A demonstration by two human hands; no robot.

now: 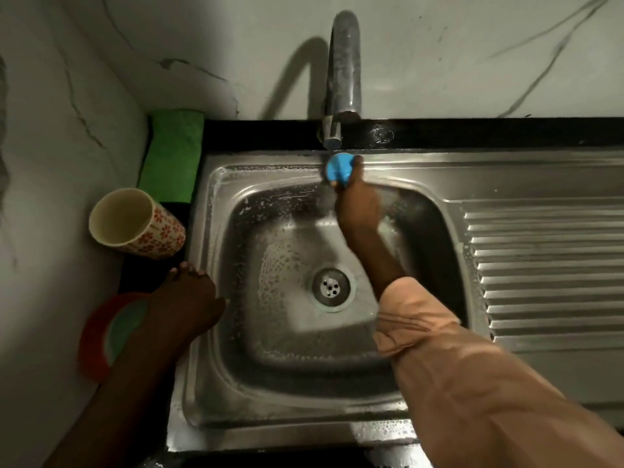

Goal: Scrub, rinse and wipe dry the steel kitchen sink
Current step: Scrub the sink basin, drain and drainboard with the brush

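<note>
The steel sink point(219, 332) fills the middle of the view, its basin wet and speckled with foam around the drain point(331, 286). My right hand point(356, 204) reaches to the basin's back rim and grips a round blue scrubber point(337, 170), held just under the spout of the steel tap point(342, 79). A blurred streak of water seems to fall beside the hand. My left hand point(189, 295) rests with straight fingers on the sink's left rim and holds nothing.
A green cloth point(172, 157) lies on the counter at the sink's back left corner. A flowered cup point(135, 224) leans beside it. A red-rimmed dish point(108, 332) sits under my left forearm. The ribbed drainboard point(547, 275) stretches to the right.
</note>
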